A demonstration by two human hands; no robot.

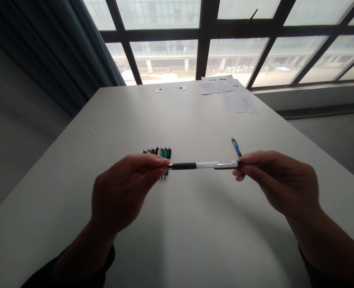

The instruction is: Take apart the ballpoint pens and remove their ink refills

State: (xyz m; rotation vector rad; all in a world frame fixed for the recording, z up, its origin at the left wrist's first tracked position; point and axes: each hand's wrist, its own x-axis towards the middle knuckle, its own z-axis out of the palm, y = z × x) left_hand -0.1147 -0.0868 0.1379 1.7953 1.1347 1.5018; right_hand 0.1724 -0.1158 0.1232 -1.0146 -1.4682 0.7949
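A white ballpoint pen with a black grip is held level above the table, stretched between both hands. My left hand pinches its metal tip between thumb and fingers. At the other end, my right hand pinches the dark push-button end, and the clip faces down. Behind my left hand a row of several pens lies side by side, black, green and yellow ones among them, partly hidden by the hand. A blue pen lies on the table just beyond my right hand, its near end covered by the fingers.
The white table reaches to a window at the back. Two small white discs with dark spots and several printed sheets lie near its far edge. A dark curtain hangs at the left.
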